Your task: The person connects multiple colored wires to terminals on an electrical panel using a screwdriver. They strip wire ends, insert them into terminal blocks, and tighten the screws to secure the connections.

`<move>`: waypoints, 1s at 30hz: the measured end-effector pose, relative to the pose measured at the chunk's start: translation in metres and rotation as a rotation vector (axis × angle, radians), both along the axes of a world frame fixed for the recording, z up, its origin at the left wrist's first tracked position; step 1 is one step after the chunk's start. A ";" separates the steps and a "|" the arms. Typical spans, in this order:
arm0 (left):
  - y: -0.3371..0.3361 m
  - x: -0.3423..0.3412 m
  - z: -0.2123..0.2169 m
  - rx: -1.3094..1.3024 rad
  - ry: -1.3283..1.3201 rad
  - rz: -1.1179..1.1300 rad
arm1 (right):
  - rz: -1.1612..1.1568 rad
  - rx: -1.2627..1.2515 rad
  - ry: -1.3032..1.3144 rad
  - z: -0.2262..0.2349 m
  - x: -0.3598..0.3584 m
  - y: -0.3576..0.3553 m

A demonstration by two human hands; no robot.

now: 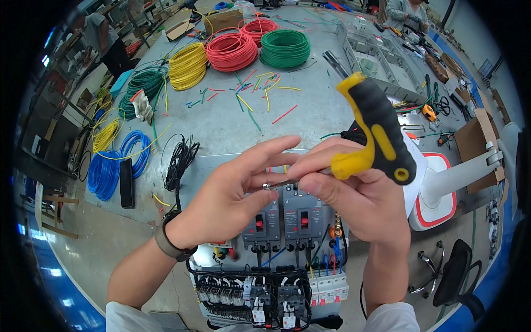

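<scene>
Tool [381, 119] with yellow-black grip sits in the right hand [359, 207], left hand [221, 196] pinching a small metal piece [266, 186] at its tip, and breakers [303, 221] under both hands look mounted and cabled nearside, but can't tell what's left behind them tbh

L hand [215, 202] + R hand [362, 210] up in the mid., finger ends v. close.

Both arms are bare & come up from the bottom. L arm [138, 271] leans in twd. the R hand; R arm [387, 276] goes almost str. up. L pointer finger [274, 145] sticks out long, w/ the other L fingers bent under it. L thumb [257, 202] pts. in below them, w/ its tip near theirs; can't tell how tight. R thumb [326, 188] pts. twd. the L hand, R pointer finger [312, 161] just above it, both in a pinch. R palm's partly hidden.
</scene>
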State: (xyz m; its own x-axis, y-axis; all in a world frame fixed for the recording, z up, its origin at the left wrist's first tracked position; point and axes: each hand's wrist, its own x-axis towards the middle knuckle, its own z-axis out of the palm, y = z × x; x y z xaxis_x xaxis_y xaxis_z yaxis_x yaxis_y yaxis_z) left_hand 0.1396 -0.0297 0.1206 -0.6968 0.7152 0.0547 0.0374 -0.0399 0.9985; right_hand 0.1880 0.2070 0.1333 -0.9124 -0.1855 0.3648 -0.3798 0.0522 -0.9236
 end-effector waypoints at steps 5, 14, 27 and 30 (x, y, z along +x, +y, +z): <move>0.011 -0.003 0.001 0.004 0.197 0.049 | -0.039 0.128 -0.234 0.005 0.004 -0.001; 0.035 -0.029 -0.011 -0.134 0.553 0.067 | -0.074 0.135 -0.072 -0.012 -0.009 0.010; 0.052 -0.062 -0.041 -0.132 0.684 0.128 | -0.165 0.138 -0.168 -0.039 -0.037 0.025; 0.045 -0.070 -0.041 -0.298 0.646 0.134 | -0.199 0.195 -0.130 -0.042 -0.043 0.039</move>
State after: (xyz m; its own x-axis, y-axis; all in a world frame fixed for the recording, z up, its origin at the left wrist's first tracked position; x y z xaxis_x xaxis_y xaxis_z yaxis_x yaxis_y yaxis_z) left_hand 0.0691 0.0153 0.0800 -0.6736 0.6748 0.3015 0.6094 0.2764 0.7431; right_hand 0.1453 0.2461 0.0913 -0.9746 -0.0530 0.2176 -0.2235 0.2945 -0.9292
